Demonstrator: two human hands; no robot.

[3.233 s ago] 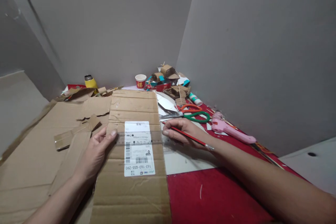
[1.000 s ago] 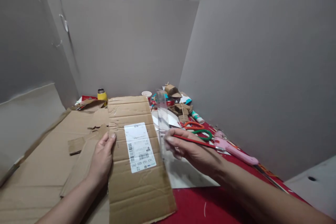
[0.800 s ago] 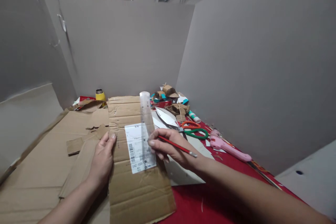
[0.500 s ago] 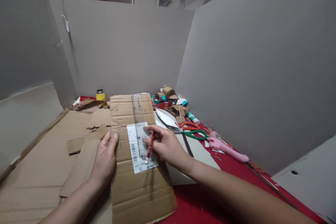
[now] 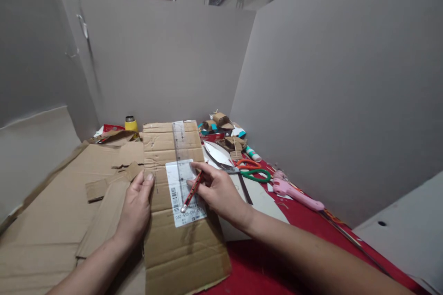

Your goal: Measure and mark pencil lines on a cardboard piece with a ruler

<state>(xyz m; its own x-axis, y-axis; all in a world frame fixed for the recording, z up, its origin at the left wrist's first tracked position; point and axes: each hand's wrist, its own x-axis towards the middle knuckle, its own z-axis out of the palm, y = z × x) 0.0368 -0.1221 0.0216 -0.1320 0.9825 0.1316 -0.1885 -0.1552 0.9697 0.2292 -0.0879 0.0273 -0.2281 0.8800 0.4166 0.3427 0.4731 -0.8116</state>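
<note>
A long piece of corrugated cardboard (image 5: 183, 253) with a white barcode label (image 5: 172, 177) lies in front of me, its far end raised. My left hand (image 5: 136, 203) grips its left edge, thumb on top and fingers underneath. Along the cardboard's length rests a clear ruler (image 5: 179, 145), partly over the label. My right hand (image 5: 221, 191) pinches a red and black pencil (image 5: 191, 196) at the cardboard's right side, with the silver end pointing down left. The fingertips are beside the ruler's right edge; whether they touch it I cannot tell.
Larger cardboard sheets (image 5: 62, 193) cover the left side. To the right are scissors (image 5: 254, 174) with green handles, orange handles (image 5: 247, 164), white paper (image 5: 216, 153) and a pink glue gun (image 5: 297, 193). A yellow bottle (image 5: 130, 123) and cardboard scraps (image 5: 221, 120) stand near grey partitions (image 5: 166, 55).
The pencil has tilted in my right hand, its silver end swinging to the left. My left hand keeps its grip on the cardboard. The whole view has shifted slightly.
</note>
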